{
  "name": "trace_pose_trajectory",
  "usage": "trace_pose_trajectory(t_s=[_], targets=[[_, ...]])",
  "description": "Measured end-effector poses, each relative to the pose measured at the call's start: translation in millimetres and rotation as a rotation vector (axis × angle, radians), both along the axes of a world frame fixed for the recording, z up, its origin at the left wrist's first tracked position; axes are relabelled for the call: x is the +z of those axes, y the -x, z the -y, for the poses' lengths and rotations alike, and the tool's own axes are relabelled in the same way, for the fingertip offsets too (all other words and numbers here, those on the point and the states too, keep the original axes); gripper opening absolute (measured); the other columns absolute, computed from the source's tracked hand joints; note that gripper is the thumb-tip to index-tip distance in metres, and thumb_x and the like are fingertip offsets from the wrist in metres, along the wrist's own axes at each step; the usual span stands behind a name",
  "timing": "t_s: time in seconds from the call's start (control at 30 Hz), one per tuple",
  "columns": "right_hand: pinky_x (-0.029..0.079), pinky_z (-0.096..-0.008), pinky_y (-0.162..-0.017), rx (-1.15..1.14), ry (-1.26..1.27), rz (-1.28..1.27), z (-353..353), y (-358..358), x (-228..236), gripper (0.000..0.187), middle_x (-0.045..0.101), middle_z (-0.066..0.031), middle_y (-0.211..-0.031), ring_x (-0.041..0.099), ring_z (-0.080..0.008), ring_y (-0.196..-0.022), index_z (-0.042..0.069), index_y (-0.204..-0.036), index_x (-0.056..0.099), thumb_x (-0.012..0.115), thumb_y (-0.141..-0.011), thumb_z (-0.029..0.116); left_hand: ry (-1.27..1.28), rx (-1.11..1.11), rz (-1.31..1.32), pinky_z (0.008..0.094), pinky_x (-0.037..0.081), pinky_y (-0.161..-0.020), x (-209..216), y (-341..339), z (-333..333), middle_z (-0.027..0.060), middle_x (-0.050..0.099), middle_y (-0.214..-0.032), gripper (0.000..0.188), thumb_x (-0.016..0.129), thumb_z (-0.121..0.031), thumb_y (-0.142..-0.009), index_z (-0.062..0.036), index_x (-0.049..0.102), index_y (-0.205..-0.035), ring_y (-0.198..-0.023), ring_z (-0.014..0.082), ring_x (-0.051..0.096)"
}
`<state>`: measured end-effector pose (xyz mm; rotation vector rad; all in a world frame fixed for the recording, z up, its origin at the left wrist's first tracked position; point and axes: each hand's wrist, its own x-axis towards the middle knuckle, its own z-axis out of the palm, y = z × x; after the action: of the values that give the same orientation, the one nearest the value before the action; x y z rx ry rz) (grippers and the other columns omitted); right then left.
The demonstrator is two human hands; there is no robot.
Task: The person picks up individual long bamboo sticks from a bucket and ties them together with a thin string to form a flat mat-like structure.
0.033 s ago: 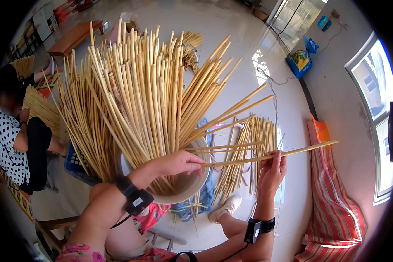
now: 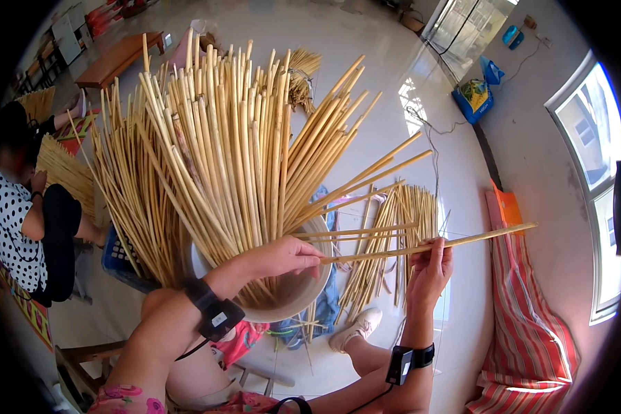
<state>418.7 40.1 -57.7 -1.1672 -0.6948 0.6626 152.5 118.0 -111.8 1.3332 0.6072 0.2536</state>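
Observation:
A long, dry straw-coloured stalk (image 2: 490,236) lies almost level between my hands, its far end reaching out to the right. My left hand (image 2: 290,255) has its fingers closed at the stalk's near end, over the rim of a pale round tub (image 2: 293,307). Farther along, my right hand (image 2: 431,272) pinches the same stalk between thumb and fingers. A thick bunch of upright stalks (image 2: 245,159) fans out of the tub behind my left hand. More stalks (image 2: 372,262) lie on the floor between the tub and my right hand.
At left sits another person in a dotted top (image 2: 14,228), beside a dark blue basket (image 2: 121,259) and more stalks (image 2: 134,186). A red striped cloth (image 2: 524,324) hangs along the right wall under a window (image 2: 590,138). A blue bag (image 2: 474,100) and a brown bench (image 2: 117,58) stand farther back.

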Motion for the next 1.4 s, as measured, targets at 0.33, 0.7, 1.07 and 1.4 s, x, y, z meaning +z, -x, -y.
trace_pose_trajectory(t_s=[0.33,0.7,1.07,1.4], targets=[[0.045,-0.023,-0.05,0.06,0.001,0.133,3.7,30.5,-0.4,0.019,0.055,-0.0072,-0.079,0.051,-0.0095,-0.053,0.003,-0.093,0.046,0.041,-0.1,0.021,-0.025,0.243,-0.353,0.0215,0.039,-0.056,-13.8,-26.4,10.7,0.0008,0.062,-0.066,0.027,0.062,-0.028,-0.09,-0.002,0.065,-0.082,-0.06,0.0073,0.052],[0.041,-0.0211,-0.047,0.002,0.005,0.074,4.5,16.5,-2.0,0.019,0.054,-0.0065,-0.078,0.047,-0.0075,-0.05,0.004,-0.093,0.046,0.041,-0.1,0.021,0.167,0.172,0.038,0.0208,0.044,-0.061,-7.7,-18.4,12.6,0.0025,0.063,-0.073,0.017,0.064,-0.017,-0.088,-0.001,0.066,-0.093,-0.066,0.0074,0.055],[0.04,-0.021,-0.046,0.049,0.012,0.038,-1.9,12.0,-7.4,0.019,0.056,-0.0074,-0.078,0.048,-0.0081,-0.051,0.003,-0.093,0.047,0.042,-0.1,0.02,0.195,0.085,0.038,0.02,0.044,-0.063,-5.5,-15.7,11.5,0.0029,0.064,-0.077,0.016,0.064,-0.018,-0.089,-0.0022,0.065,-0.091,-0.069,0.007,0.054],[0.044,-0.0217,-0.048,0.091,0.007,0.123,-0.6,46.9,-8.9,0.017,0.054,-0.0058,-0.078,0.051,-0.0086,-0.052,0.004,-0.094,0.045,0.043,-0.1,0.02,0.011,0.238,-0.209,0.0229,0.037,-0.05,-17.2,-23.4,14.3,-0.0001,0.054,-0.058,0.037,0.066,-0.038,-0.086,-0.0063,0.057,-0.069,-0.053,0.0073,0.047]])
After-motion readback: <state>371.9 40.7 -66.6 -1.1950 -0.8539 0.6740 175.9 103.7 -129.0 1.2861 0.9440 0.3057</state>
